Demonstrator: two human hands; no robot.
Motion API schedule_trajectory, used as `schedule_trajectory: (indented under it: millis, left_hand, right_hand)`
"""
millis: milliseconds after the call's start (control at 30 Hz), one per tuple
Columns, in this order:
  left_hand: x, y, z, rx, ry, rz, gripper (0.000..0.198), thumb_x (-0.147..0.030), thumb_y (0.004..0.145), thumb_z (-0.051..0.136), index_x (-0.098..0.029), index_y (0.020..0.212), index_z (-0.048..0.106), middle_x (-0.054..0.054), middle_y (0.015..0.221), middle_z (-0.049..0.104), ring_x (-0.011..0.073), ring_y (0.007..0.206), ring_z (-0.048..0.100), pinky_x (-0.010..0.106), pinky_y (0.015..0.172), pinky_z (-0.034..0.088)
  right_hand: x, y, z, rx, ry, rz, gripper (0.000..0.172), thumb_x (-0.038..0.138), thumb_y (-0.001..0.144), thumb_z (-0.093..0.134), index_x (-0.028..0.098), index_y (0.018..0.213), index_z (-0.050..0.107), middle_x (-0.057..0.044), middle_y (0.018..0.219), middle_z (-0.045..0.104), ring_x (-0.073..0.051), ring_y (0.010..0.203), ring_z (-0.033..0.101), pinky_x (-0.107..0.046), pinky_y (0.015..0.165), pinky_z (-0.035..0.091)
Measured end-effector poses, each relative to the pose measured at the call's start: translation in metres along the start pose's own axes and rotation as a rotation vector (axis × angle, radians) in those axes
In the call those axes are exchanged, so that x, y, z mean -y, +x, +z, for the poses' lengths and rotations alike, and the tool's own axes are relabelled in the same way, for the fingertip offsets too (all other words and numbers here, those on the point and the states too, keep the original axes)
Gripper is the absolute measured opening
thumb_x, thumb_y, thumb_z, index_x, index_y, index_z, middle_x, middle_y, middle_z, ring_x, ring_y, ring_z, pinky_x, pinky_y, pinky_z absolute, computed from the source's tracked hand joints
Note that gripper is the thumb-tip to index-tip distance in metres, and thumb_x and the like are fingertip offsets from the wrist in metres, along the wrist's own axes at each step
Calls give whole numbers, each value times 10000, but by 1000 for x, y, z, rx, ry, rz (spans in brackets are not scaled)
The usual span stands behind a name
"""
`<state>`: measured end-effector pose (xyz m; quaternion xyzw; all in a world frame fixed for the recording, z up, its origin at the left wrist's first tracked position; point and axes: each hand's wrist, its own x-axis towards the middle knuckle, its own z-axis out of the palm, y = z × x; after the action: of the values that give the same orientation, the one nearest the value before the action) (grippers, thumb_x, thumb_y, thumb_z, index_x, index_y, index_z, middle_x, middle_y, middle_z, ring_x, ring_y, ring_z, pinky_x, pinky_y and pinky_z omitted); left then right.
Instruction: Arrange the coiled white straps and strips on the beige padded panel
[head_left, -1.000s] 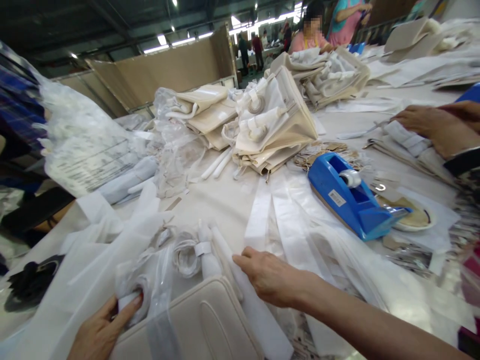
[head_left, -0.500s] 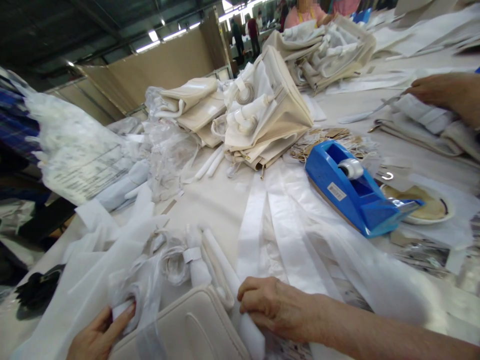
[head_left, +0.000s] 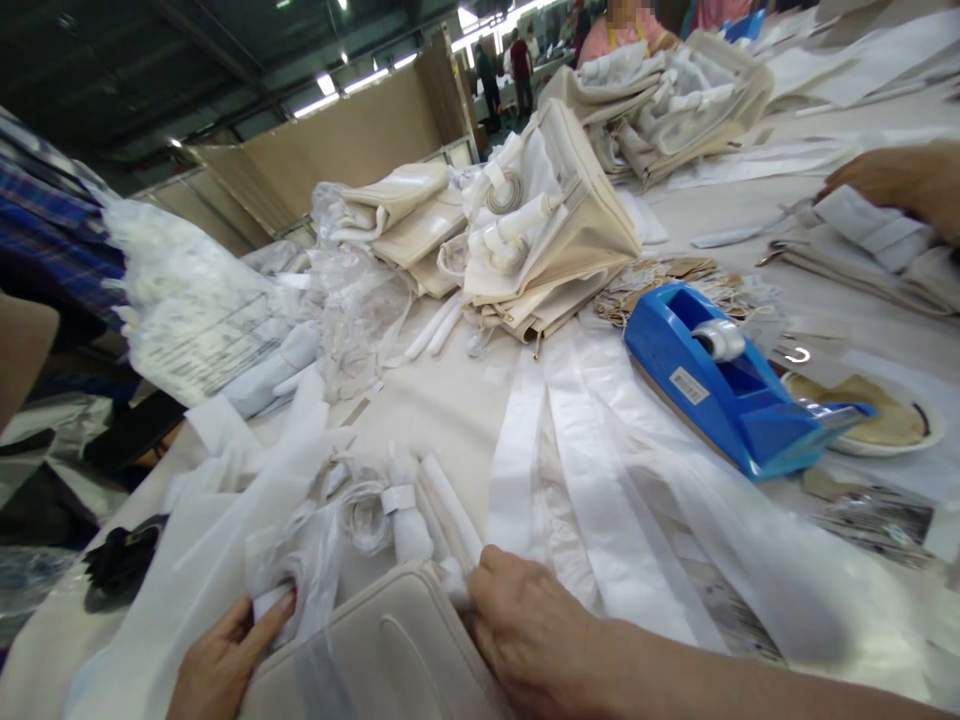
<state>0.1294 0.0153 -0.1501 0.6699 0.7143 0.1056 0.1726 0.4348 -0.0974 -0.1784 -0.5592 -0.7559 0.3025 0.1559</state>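
Note:
A beige bag (head_left: 382, 650) lies in front of me at the bottom, with a clear band across it. At its left edge my left hand (head_left: 229, 650) is closed on a white-wrapped roll (head_left: 277, 605), thumb on top. My right hand (head_left: 529, 620) is closed at the bag's right side, around the lower end of a white tube (head_left: 454, 505); its fingertips are partly hidden. Between the hands, a coiled strap in clear film (head_left: 367, 515) and a white-wrapped handle (head_left: 409, 525) rest at the bag's far edge.
Several beige bags (head_left: 555, 220) are piled beyond. A blue tape dispenser (head_left: 739, 385) stands at right, near a tag pile (head_left: 675, 280) and a round dish (head_left: 885, 410). White strips (head_left: 592, 500) cover the table. Another person's hand (head_left: 889, 185) touches a bag at far right.
My right hand has moved in against the bag's side; the tube's lower end, which stuck out below it, no longer shows. My left hand keeps its hold. The whole view has shifted slightly.

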Motion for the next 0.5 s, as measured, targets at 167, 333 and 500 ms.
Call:
schedule_trajectory:
  millis: [167, 333, 500]
  left_hand:
    - [-13, -3, 2, 0, -120, -126, 410, -615, 563, 572, -221, 674, 583, -3, 604, 611, 237, 647, 596, 289, 597, 497]
    - [-20, -5, 3, 27, -129, -162, 510, -660, 559, 559, -189, 743, 622, 8, 620, 631, 262, 694, 619, 305, 632, 504]
    - [-22, -8, -1, 3, -221, -171, 530, -626, 572, 589, -167, 819, 687, 53, 796, 711, 334, 888, 651, 356, 762, 538]
  right_hand:
    - [3, -11, 3, -128, -240, -291, 179, 55, 745, 476, 100, 876, 588, -112, 775, 588, -240, 694, 541, -319, 553, 370]
    - [3, -7, -5, 12, -93, -176, 324, -19, 650, 443, 83, 925, 580, -128, 898, 606, -202, 712, 544, -279, 597, 412]
    - [-12, -9, 5, 155, 93, 0, 266, 76, 743, 501, 133, 985, 595, -124, 989, 636, -195, 785, 610, -244, 620, 449]
